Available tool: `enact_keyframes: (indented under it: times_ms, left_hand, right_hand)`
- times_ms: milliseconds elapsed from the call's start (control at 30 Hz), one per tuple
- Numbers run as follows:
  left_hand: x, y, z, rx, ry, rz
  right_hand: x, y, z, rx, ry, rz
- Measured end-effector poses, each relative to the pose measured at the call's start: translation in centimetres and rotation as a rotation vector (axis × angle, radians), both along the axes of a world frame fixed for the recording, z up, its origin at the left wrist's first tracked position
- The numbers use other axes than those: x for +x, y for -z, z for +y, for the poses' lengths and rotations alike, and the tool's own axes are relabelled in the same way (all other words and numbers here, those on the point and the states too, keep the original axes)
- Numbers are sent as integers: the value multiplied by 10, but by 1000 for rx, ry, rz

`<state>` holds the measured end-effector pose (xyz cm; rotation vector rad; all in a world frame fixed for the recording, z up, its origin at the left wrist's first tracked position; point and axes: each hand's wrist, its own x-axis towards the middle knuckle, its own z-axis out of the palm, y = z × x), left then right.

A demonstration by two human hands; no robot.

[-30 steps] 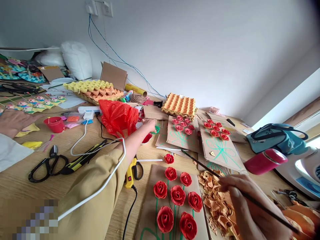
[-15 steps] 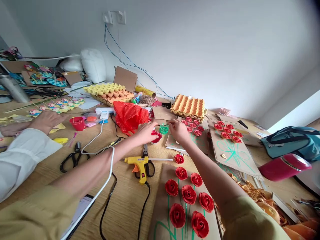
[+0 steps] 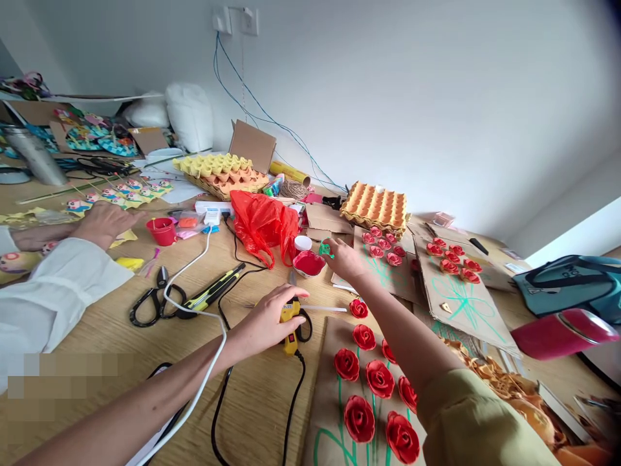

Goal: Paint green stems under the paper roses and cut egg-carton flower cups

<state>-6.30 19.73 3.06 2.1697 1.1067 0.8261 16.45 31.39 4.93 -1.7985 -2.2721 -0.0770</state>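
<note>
Lowered to seven o'clock of the red paint bowl, my left hand spreads its grip over the yellow glue gun, while my right hand, its grip hidden from me, meets the green paint container at two o'clock, probably kept close for easy reach.

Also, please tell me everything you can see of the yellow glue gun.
The yellow glue gun lies on the wooden table, looking plastic and partly hidden by the left hand; I cannot tell whether that hand grips it. A white stick extends from it rightward. The handle has a red switch, and a black cord leaves its lower end. Scissors lie close, apparently beneath.
</note>
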Motion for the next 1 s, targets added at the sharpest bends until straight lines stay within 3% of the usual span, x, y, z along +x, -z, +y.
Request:
enact_keyframes:
  times_ms: [300, 600, 1000]
  left_hand:
    - [1, 8, 1, -61, -48, -95]
    - [-3, 12, -8, -160, -89, -147]
    - [-7, 16, -7, -233, -89, -213]
  right_hand:
    - [30, -7, -2, 35, -16, 37]
    - [32, -13, 2, 132, 6, 198]
    - [49, -6, -38, 161, -63, 459]
